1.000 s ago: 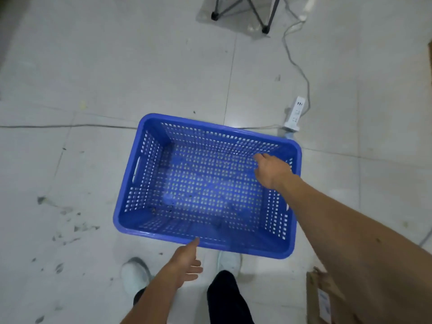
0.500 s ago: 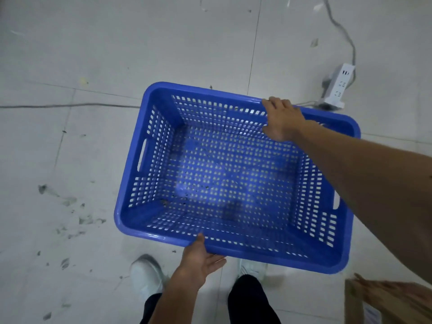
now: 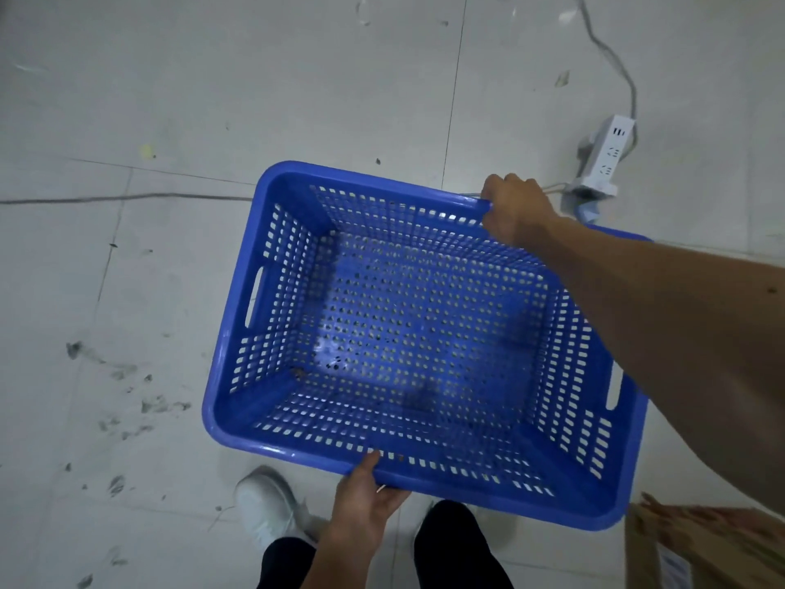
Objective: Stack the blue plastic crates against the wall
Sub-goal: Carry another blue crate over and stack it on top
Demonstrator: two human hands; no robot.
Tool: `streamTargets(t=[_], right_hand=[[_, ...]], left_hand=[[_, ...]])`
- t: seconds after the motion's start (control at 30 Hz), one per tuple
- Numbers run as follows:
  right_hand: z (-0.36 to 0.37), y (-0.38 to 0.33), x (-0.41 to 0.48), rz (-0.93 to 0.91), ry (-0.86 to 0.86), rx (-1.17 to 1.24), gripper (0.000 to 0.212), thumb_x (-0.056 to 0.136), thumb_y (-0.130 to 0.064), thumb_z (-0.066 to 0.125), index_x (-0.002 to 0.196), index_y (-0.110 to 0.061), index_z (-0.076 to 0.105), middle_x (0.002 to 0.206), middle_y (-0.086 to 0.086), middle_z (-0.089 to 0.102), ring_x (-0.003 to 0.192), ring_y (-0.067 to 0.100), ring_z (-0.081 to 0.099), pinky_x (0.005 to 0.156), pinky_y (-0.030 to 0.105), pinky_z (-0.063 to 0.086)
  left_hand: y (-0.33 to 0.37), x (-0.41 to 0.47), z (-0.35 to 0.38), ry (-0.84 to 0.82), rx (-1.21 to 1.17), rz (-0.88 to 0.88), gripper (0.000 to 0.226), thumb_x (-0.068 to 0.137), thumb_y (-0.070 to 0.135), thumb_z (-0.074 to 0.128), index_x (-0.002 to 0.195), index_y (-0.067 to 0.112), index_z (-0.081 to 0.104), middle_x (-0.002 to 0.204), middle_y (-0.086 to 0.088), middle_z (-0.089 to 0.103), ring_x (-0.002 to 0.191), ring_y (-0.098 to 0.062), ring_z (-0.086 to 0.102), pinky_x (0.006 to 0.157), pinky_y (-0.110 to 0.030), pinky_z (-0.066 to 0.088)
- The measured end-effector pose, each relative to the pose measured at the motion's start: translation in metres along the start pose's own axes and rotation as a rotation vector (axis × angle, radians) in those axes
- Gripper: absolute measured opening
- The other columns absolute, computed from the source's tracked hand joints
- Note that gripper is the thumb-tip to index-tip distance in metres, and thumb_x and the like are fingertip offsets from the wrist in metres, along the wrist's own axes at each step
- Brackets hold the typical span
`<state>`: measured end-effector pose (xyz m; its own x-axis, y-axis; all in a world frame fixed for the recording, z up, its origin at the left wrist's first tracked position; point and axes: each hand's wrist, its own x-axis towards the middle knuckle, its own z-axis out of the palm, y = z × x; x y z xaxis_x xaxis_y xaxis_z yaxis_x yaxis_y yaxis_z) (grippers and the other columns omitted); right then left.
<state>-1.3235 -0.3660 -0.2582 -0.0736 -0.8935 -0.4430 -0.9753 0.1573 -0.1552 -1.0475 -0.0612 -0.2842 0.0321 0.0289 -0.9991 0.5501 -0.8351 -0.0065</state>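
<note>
One blue plastic crate [image 3: 255,299] with perforated walls and floor fills the middle of the head view, open side up and with nothing in it. My right hand [image 3: 516,208] is closed over its far rim, the forearm crossing above the crate's right side. At the near rim my left hand [image 3: 369,499] grips from below, thumb up against the wall. No wall and no other crate are in sight.
A white power strip [image 3: 605,163] with its grey cable lies on the tiled floor just beyond the crate's far right corner. A brown cardboard box [image 3: 705,550] sits at the bottom right. My white shoe [image 3: 265,503] stands under the near rim.
Both hands went from reaching to gripping the crate's near and far rims. The crate now looks larger and closer, shifted toward me.
</note>
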Motion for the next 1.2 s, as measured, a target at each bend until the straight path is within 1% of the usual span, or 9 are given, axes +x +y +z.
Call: streamTargets(t=[0.3,0.53,0.63,0.77,0.93,1.0,1.1,1.13,1.2], right_hand=[[-0.062,-0.014,-0.038,-0.135,-0.018,-0.006,0.028,0.093,-0.022,0.057,0.118,-0.009,0.055,0.117,0.018,0.060,0.102,0.038,0.058,0.080,0.039,0.041],[-0.176,-0.067,-0.109,-0.177,0.027,0.030,0.029,0.093,-0.022,0.056,0.119,-0.010,0.054,0.117,0.017,0.060,0.103,0.039,0.059,0.081,0.042,0.045],[-0.232,-0.106,-0.143,-0.196,0.071,0.151,0.028,0.090,-0.024,0.063,0.115,-0.012,0.058,0.115,0.017,0.062,0.104,0.039,0.058,0.082,0.040,0.045],[-0.308,-0.175,-0.195,-0.277,0.124,0.220,0.024,0.084,-0.022,0.067,0.106,-0.016,0.061,0.110,0.015,0.065,0.102,0.037,0.060,0.081,0.037,0.044],[-0.380,-0.268,-0.251,-0.405,0.234,0.249,0.023,0.082,-0.019,0.065,0.104,-0.014,0.064,0.110,0.016,0.066,0.105,0.037,0.060,0.085,0.037,0.045],[-0.406,-0.309,-0.272,-0.445,0.265,0.236,0.026,0.082,-0.020,0.065,0.107,-0.011,0.064,0.112,0.017,0.067,0.107,0.038,0.059,0.088,0.038,0.046],[-0.439,-0.373,-0.297,-0.513,0.308,0.172,0.032,0.082,-0.024,0.064,0.108,-0.005,0.067,0.113,0.022,0.068,0.108,0.041,0.061,0.088,0.040,0.048],[-0.447,-0.396,-0.306,-0.543,0.317,0.147,0.033,0.082,-0.025,0.063,0.106,-0.004,0.069,0.111,0.023,0.068,0.107,0.041,0.062,0.087,0.040,0.049],[-0.459,-0.443,-0.326,-0.606,0.337,0.119,0.032,0.082,-0.026,0.063,0.102,-0.002,0.070,0.106,0.025,0.069,0.102,0.042,0.064,0.083,0.040,0.050]], left_hand=[[0.001,-0.047,-0.022,0.015,0.019,0.086,0.020,0.099,0.009,0.056,0.119,0.007,0.058,0.113,-0.018,0.070,0.094,-0.035,0.070,0.066,-0.044,0.059],[-0.002,-0.161,-0.053,-0.029,-0.065,0.155,0.021,0.097,0.005,0.053,0.117,0.008,0.058,0.085,-0.012,0.080,0.086,-0.033,0.074,0.065,-0.044,0.059],[0.002,-0.218,-0.076,-0.068,-0.049,0.229,0.026,0.096,0.006,0.054,0.121,0.005,0.060,0.088,-0.012,0.080,0.088,-0.032,0.075,0.065,-0.041,0.060],[0.002,-0.295,-0.105,-0.116,-0.172,0.266,0.033,0.095,0.005,0.053,0.127,0.000,0.058,0.099,-0.016,0.078,0.102,-0.036,0.070,0.087,-0.048,0.056],[0.012,-0.366,-0.147,-0.123,-0.308,0.338,0.039,0.096,0.006,0.052,0.134,0.000,0.054,0.124,-0.023,0.069,0.112,-0.040,0.066,0.098,-0.055,0.051],[0.021,-0.397,-0.161,-0.123,-0.360,0.378,0.037,0.097,0.006,0.049,0.133,0.001,0.054,0.125,-0.023,0.067,0.109,-0.038,0.067,0.095,-0.054,0.053],[0.034,-0.433,-0.192,-0.117,-0.455,0.449,0.028,0.095,0.004,0.050,0.122,0.004,0.058,0.107,-0.018,0.075,0.097,-0.033,0.071,0.066,-0.044,0.062],[0.038,-0.443,-0.203,-0.119,-0.477,0.471,0.025,0.095,0.003,0.051,0.119,0.005,0.059,0.101,-0.015,0.077,0.095,-0.032,0.072,0.064,-0.042,0.062],[0.046,-0.459,-0.228,-0.125,-0.527,0.501,0.025,0.094,0.002,0.052,0.118,0.005,0.058,0.105,-0.016,0.076,0.101,-0.034,0.071,0.075,-0.047,0.061]])
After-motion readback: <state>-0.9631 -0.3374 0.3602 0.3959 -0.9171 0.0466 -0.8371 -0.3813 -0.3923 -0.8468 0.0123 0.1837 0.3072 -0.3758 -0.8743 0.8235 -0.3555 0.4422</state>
